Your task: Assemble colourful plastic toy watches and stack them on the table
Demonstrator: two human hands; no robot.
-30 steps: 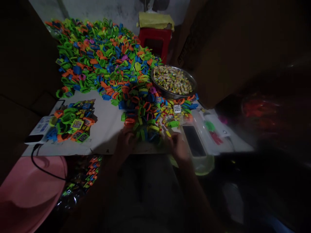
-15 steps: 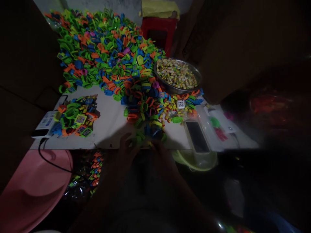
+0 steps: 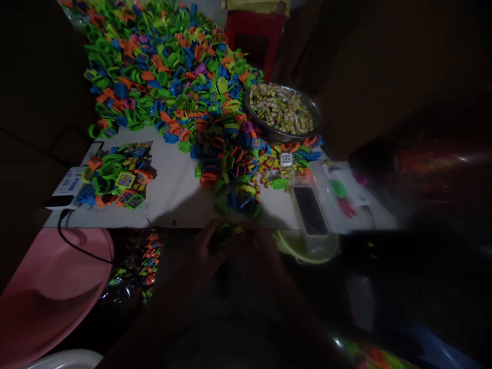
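Just off the table's front edge, my left hand [image 3: 205,250] is closed round a dark green plastic toy watch [image 3: 222,237]. Close beside it on the right, my right hand [image 3: 260,241] pinches a small yellow piece [image 3: 239,230] against the watch's right side. Both hands are dim and their fingertips are partly hidden. Beyond them lies a heap of colourful toy watches [image 3: 169,77]. Small yellow and red pieces [image 3: 269,166] are scattered right of its near end. A metal bowl [image 3: 282,136] holds many similar wrapped pieces.
A smaller pile of watches [image 3: 115,179] lies at the left by a white device [image 3: 65,192] with a black cable. At the right are a phone [image 3: 310,210] in a clear tray and a white cube [image 3: 286,159]. A pink basin [image 3: 69,287] stands lower left, a red stool [image 3: 253,36] behind.
Both hands have moved from the table edge towards me, with the green watch now lifted in my left hand. The view has tilted slightly, so the table sits higher.
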